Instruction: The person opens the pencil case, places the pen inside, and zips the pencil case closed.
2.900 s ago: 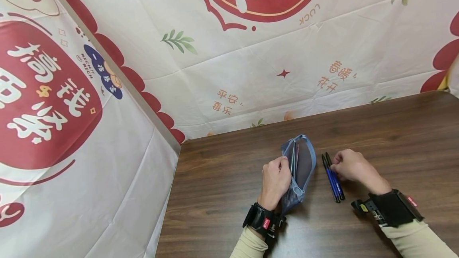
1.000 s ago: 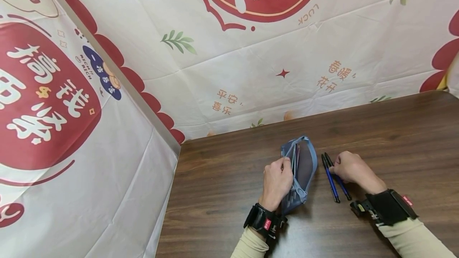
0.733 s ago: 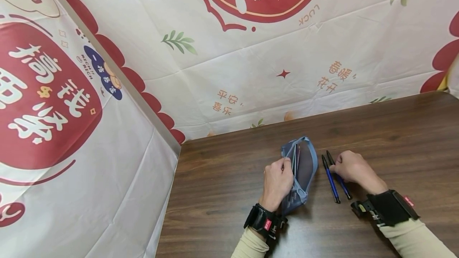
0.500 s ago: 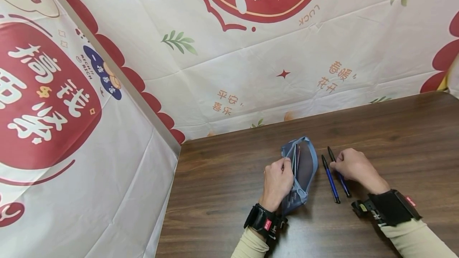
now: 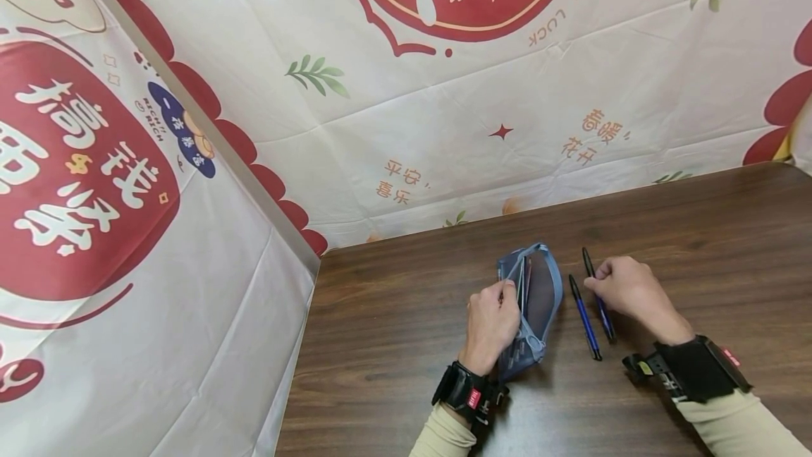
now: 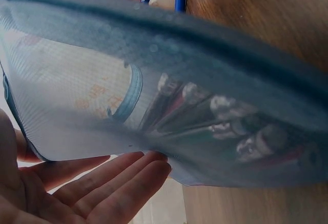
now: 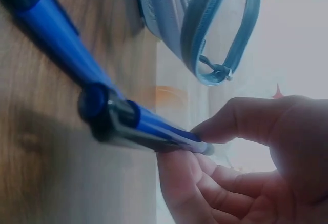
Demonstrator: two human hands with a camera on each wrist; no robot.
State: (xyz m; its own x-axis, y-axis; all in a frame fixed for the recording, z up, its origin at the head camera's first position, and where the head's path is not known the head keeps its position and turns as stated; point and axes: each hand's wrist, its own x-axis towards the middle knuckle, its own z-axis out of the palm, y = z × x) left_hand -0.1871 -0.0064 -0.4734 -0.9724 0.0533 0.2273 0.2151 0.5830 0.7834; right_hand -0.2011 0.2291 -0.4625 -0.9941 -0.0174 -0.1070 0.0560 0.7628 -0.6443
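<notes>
Cloth (image 5: 444,125): cream printed sheet across the upper frame and down the left side. Legible writing: "GOOD LUCK" by the red roundel at top; "RICH" on a small navy badge at upper left; large white and small orange Chinese characters, not transcribed here.

Table (image 5: 698,231): dark wood grain, filling the lower right of the head view.

Pouch (image 5: 536,302): blue mesh, zip open, lying lower centre with its mouth gaping toward the right. The left wrist view shows several pens (image 6: 205,116) through the mesh. No label visible.

Left hand (image 5: 490,323): at the pouch's left edge, fingers curled on the rim, holding it open.

Right hand (image 5: 624,291): right of the pouch, thumb and forefinger pinched on one blue pen (image 5: 599,298). That pen's long axis runs from the upper left down to the lower right, far tip projecting beyond the fingers; it is angled slightly off the table.

Second pen (image 5: 585,316): blue and black, flat on the table between the pouch and the held pen, near-parallel to it, untouched.

Key relation: the pouch mouth lies just left of the right hand, the second pen between.

Wrist straps: black, small red tags, text unreadable.
</notes>
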